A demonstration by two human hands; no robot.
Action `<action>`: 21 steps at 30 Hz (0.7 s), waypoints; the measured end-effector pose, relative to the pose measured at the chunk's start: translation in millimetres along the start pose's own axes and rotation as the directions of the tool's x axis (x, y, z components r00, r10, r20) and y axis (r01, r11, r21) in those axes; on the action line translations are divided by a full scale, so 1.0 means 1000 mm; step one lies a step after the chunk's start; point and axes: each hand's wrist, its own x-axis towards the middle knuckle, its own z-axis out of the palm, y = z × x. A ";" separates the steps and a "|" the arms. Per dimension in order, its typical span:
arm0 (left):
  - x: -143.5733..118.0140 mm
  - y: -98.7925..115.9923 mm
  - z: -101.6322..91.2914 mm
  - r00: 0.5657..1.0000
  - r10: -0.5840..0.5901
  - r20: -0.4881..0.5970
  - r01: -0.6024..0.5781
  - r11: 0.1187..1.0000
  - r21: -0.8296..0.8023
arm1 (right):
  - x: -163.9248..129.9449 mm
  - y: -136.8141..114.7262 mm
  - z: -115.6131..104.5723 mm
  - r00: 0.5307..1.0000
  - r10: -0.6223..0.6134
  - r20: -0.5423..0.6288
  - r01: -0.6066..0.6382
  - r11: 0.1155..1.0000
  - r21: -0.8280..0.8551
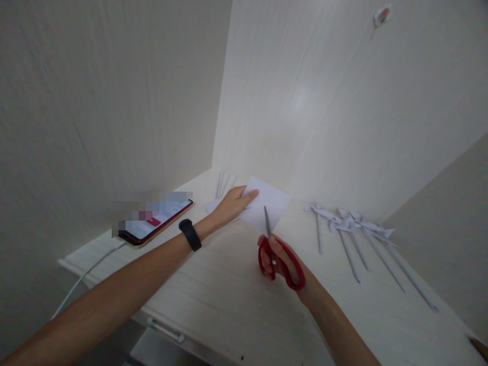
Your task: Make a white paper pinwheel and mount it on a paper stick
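Pinched between the thumb and fingers of my left hand (237,202) is a white sheet of paper (272,198), held up above the table. My right hand (284,262) grips red-handled scissors (295,277), fingers through the loops. Their blades look closed together and point up and away, with the tip by the lower edge of the paper. Whether the tip touches the sheet I cannot tell. More white paper (213,205) lies under my left hand, partly hidden by it.
Several paper pinwheels (345,223) on rolled paper sticks lie at the right. More thin paper sticks (223,184) rest near the back corner. At the left is a phone (160,223) with a white cable (91,269). Walls enclose the white table (213,284).
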 end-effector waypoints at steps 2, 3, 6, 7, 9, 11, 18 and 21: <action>0.001 -0.001 0.000 1.000 0.011 0.010 -0.012 1.000 0.003 | -0.001 -0.002 0.000 1.000 0.013 -0.005 -0.013 1.000 -0.007; 0.001 -0.002 0.000 1.000 0.018 0.015 -0.018 1.000 0.005 | 0.000 -0.002 0.000 1.000 0.019 -0.011 -0.020 1.000 -0.011; 0.001 -0.002 0.000 0.999 0.029 0.017 -0.029 0.999 0.020 | 0.001 -0.001 -0.001 0.999 0.026 -0.028 -0.027 1.000 -0.017; 0.001 -0.001 0.000 1.000 0.027 0.014 -0.027 0.999 0.027 | 0.002 0.000 -0.001 0.999 0.026 -0.032 -0.026 1.000 -0.015; 0.000 0.000 0.000 1.000 0.019 0.009 -0.020 0.999 0.038 | 0.002 0.001 -0.001 0.999 0.019 -0.034 -0.019 1.000 -0.007; 0.000 0.001 -0.001 1.000 0.014 0.013 -0.015 0.999 0.040 | 0.002 0.002 0.000 0.999 0.010 -0.032 -0.010 1.000 -0.007; 0.001 -0.001 -0.001 1.000 0.004 0.016 -0.005 0.997 0.074 | 0.001 -0.001 0.001 0.999 -0.005 -0.039 0.004 1.000 -0.030; 0.001 -0.001 -0.001 1.000 0.015 0.017 -0.016 0.997 0.069 | 0.001 -0.002 0.002 0.999 -0.002 -0.043 -0.001 0.999 -0.050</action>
